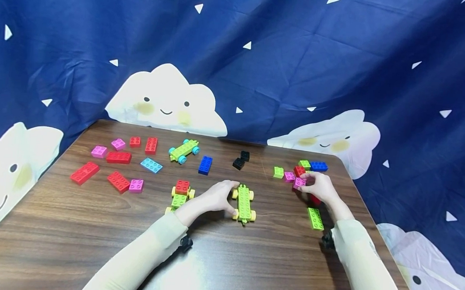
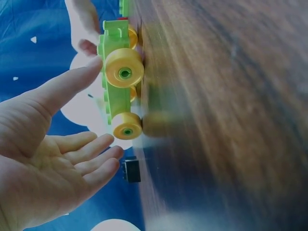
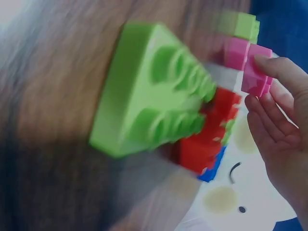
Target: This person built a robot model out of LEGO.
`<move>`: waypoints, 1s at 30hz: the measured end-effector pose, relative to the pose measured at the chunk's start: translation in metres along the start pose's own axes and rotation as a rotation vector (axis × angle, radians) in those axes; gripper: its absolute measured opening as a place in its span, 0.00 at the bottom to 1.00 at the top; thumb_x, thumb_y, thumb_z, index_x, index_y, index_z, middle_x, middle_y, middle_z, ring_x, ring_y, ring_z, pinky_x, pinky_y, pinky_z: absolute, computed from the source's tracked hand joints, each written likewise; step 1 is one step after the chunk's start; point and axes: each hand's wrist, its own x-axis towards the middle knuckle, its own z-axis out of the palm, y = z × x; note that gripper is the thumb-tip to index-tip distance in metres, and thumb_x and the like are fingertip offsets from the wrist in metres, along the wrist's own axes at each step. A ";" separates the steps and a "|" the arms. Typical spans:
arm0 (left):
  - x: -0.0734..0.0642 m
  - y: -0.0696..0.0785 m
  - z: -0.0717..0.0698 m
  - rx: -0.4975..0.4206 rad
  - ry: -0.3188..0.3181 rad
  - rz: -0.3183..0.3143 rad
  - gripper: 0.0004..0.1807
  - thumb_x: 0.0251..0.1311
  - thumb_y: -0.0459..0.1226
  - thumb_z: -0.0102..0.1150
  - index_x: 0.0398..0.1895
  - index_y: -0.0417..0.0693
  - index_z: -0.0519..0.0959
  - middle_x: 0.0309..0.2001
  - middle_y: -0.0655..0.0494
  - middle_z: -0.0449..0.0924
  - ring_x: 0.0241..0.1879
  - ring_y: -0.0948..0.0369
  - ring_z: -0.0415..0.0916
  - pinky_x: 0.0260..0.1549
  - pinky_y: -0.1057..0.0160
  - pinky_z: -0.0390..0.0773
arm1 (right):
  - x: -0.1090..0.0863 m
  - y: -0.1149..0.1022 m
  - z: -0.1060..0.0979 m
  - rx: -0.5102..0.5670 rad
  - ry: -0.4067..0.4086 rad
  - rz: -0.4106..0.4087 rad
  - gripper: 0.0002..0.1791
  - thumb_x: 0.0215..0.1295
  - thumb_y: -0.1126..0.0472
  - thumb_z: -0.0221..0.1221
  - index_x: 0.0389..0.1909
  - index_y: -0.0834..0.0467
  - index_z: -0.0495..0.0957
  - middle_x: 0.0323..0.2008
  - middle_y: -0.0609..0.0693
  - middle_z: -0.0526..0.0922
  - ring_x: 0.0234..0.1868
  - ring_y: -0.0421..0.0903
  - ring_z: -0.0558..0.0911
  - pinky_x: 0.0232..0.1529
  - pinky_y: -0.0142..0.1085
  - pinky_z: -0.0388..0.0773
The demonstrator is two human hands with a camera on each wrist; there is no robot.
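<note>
Plastic, hard and glossy, seems to make up the pink two-by-two brick point(image 3: 256, 72), so we judge it light, stiff and hard to damage, perhaps slightly slick on its flat walls. We would take it by two opposite side walls, leaving the studs and underside free. It sits at the fingertips of the right hand point(image 1: 321, 187), pinched between thumb and fingers, just beside another pink brick point(image 1: 289, 177) and near a red brick point(image 1: 299, 171); whether it is clear of the worktop point(image 1: 273, 261) we cannot tell.

Lime-green, studded and long, the wheeled base point(image 1: 244, 202) looks equally rigid but likely to roll on its yellow wheels point(image 2: 124, 68). We would hold it across the long sides of its body, between the axles, rather than by a wheel. It stands on the worktop just to the right of the left hand point(image 1: 214, 198), whose thumb and fingers are spread wide with nothing in their grasp; we cannot tell whether the thumb touches it.
</note>
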 end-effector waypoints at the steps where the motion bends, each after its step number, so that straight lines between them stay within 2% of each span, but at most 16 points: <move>1: 0.001 0.000 0.000 -0.001 0.000 -0.002 0.49 0.42 0.40 0.79 0.69 0.33 0.64 0.67 0.40 0.69 0.67 0.47 0.66 0.67 0.52 0.65 | 0.000 -0.004 -0.001 0.007 0.007 -0.009 0.22 0.53 0.64 0.70 0.47 0.69 0.79 0.43 0.66 0.84 0.46 0.60 0.81 0.51 0.52 0.77; 11: 0.003 0.002 -0.004 -0.050 0.022 0.005 0.51 0.46 0.48 0.77 0.71 0.39 0.63 0.70 0.44 0.65 0.71 0.48 0.60 0.69 0.50 0.62 | 0.001 -0.055 0.002 0.078 0.078 -0.118 0.20 0.52 0.67 0.70 0.47 0.68 0.80 0.41 0.64 0.84 0.44 0.59 0.82 0.48 0.51 0.78; 17: 0.004 0.006 -0.007 -0.080 0.111 0.038 0.42 0.56 0.48 0.69 0.70 0.39 0.65 0.68 0.44 0.68 0.67 0.48 0.67 0.67 0.49 0.65 | -0.001 -0.094 0.009 0.139 0.086 -0.192 0.21 0.50 0.68 0.70 0.46 0.68 0.80 0.41 0.63 0.84 0.43 0.58 0.82 0.48 0.51 0.79; 21: 0.007 0.012 -0.007 -0.101 0.176 0.046 0.37 0.58 0.46 0.67 0.68 0.40 0.68 0.66 0.44 0.71 0.65 0.49 0.70 0.65 0.49 0.67 | -0.004 -0.115 0.017 0.172 0.087 -0.247 0.21 0.48 0.68 0.71 0.45 0.66 0.81 0.40 0.61 0.84 0.44 0.58 0.83 0.49 0.52 0.79; 30: 0.013 0.020 -0.011 -0.132 0.287 0.082 0.31 0.61 0.43 0.65 0.65 0.38 0.71 0.62 0.43 0.76 0.60 0.50 0.74 0.62 0.52 0.71 | -0.008 -0.144 0.036 0.178 0.043 -0.326 0.21 0.48 0.65 0.73 0.46 0.63 0.82 0.40 0.57 0.85 0.43 0.53 0.83 0.49 0.48 0.80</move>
